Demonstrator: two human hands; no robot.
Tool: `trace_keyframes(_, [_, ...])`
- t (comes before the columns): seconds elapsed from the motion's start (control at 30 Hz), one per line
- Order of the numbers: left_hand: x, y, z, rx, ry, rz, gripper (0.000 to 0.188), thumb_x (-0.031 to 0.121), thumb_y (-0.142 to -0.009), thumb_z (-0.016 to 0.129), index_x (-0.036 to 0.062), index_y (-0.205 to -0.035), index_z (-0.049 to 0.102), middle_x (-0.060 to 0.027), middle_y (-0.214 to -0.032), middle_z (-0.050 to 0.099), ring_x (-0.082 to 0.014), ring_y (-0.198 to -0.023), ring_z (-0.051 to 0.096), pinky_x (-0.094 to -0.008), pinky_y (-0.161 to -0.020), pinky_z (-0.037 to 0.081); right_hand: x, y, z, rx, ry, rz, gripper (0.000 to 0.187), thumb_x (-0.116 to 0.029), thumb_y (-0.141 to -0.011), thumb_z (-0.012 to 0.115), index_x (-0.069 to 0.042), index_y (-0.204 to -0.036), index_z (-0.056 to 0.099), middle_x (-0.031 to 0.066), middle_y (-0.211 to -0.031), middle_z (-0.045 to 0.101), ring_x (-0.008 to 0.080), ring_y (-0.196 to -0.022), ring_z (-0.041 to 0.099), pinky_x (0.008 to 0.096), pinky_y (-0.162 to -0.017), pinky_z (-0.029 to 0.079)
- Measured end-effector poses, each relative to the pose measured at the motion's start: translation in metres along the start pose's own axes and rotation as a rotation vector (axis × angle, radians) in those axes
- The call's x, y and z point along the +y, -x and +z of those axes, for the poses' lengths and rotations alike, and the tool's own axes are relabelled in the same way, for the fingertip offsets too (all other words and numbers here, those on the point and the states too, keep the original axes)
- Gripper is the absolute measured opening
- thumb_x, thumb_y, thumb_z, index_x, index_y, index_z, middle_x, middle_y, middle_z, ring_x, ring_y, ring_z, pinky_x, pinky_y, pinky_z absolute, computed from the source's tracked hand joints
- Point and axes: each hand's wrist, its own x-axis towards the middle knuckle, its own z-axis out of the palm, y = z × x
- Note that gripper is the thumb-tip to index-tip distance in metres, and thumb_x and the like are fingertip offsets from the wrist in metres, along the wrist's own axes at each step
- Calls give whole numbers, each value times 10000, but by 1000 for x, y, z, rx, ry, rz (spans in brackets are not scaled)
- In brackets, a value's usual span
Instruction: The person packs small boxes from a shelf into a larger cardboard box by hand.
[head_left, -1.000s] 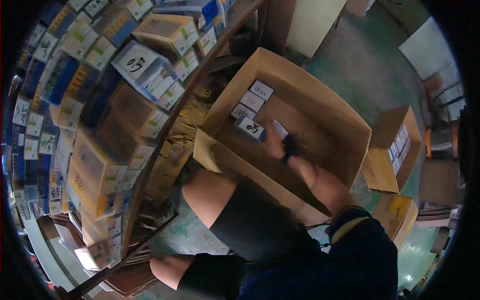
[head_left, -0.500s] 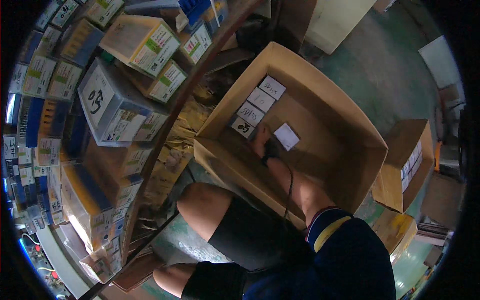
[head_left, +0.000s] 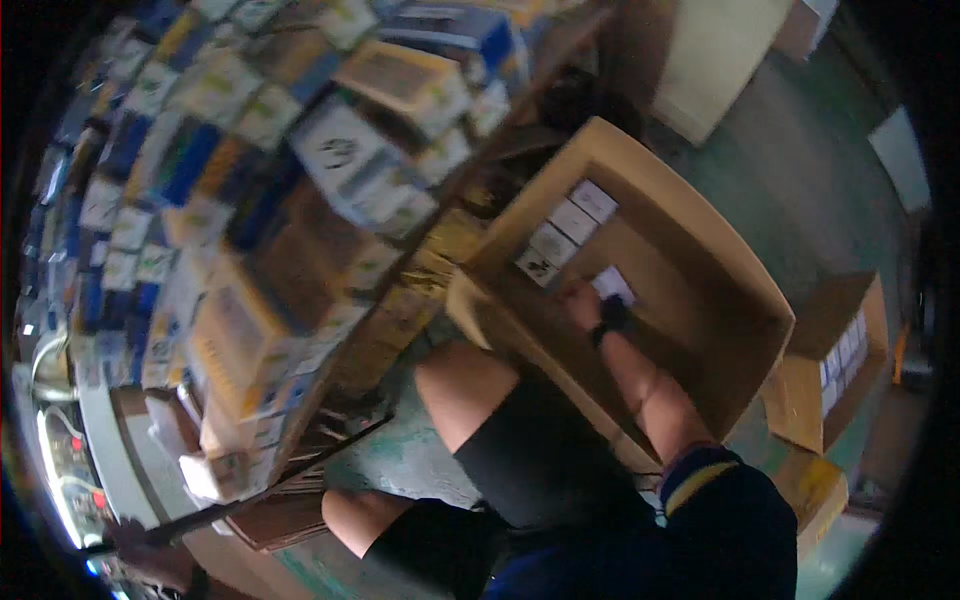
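Four small white boxes (head_left: 573, 221) lie in a row along one wall of a large cardboard carton (head_left: 700, 235); a loose white box (head_left: 613, 285) lies apart on its bottom. The right hand (head_left: 583, 303) is just beside it, fingers seemingly curled; whether they pinch anything, I cannot tell. Low fingers and edges kept square would probably leave the row undisturbed. The left hand (head_left: 150, 556), blurred near a dark bar (head_left: 205, 517), is unreadable too. The carton sits on a green floor (head_left: 780, 185), between shelved plastic bins (head_left: 350, 150) and a smaller carton (head_left: 790, 408).
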Motion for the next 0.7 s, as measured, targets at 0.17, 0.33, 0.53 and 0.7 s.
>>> trace_keyframes(0.17, [59,7,2,24,199,-231,420,179,-1014,561,-1,-1393,576,-98,-1003,641,-160,-858,608,-242,-761,504,-189,45,-111,323,-277,-384,203,-191,-907,738,-3,-929,663,155,-720,635,221,-647,610,380,-623,495])
trace_keyframes(0.33, [66,17,16,69,448,-142,202,198,-1029,584,27,-1115,649,-9,-815,464,-91,-692,416,-237,-611,378,-390,97,-155,509,-221,-904,541,-347,-843,821,17,-1155,572,186,-1013,649,310,-768,653,389,-643,524])
trace_keyframes(0.53, [44,10,34,-28,155,114,387,117,-1050,434,49,-1387,611,-88,-1119,597,-180,-811,576,-293,-678,467,-443,77,-155,569,97,-761,705,-403,-820,812,22,-1293,507,261,-1119,644,458,-1003,632,478,-825,539])
trace_keyframes(0.7, [40,3,5,38,-12,247,329,149,-1054,430,47,-1293,631,-77,-969,610,-182,-844,585,-316,-744,496,-360,130,-195,537,-307,-774,607,-182,-829,812,0,-1293,466,203,-1123,618,334,-991,650,424,-831,534])
